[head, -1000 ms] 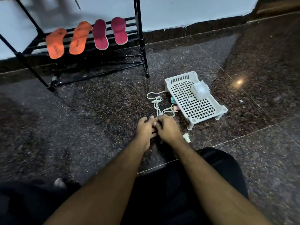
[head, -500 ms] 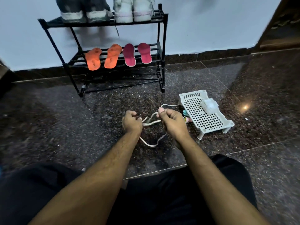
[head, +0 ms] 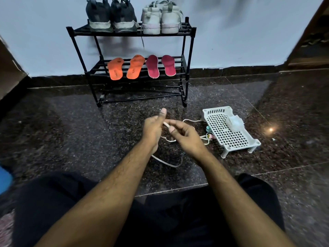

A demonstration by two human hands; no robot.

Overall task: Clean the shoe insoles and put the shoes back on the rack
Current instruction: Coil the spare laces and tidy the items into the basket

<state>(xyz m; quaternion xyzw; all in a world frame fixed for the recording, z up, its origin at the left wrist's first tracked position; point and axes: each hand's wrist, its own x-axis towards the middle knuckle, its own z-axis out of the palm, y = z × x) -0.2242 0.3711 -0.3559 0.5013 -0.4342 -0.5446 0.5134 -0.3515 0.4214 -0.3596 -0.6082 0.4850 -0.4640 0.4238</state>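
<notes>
Four insoles: two orange insoles point(head: 124, 68) left, two pink insoles point(head: 160, 66) right — on the rack point(head: 188, 50) middle shelf
Shoes: dark pair point(head: 111, 15), white pair point(head: 160, 17), top shelf
Left hand point(head: 153, 129): thumb up, fingers curled round a white lace point(head: 165, 163)
Right hand point(head: 185, 136): pinches the same lace
Basket point(head: 229, 132): one, right, on the floor
Change: hands raised — thumb was folded half a second ago

Shoelace point(head: 167, 164) partly hidden behind hands, small objects point(head: 208, 132) beside tray indistinct
</notes>
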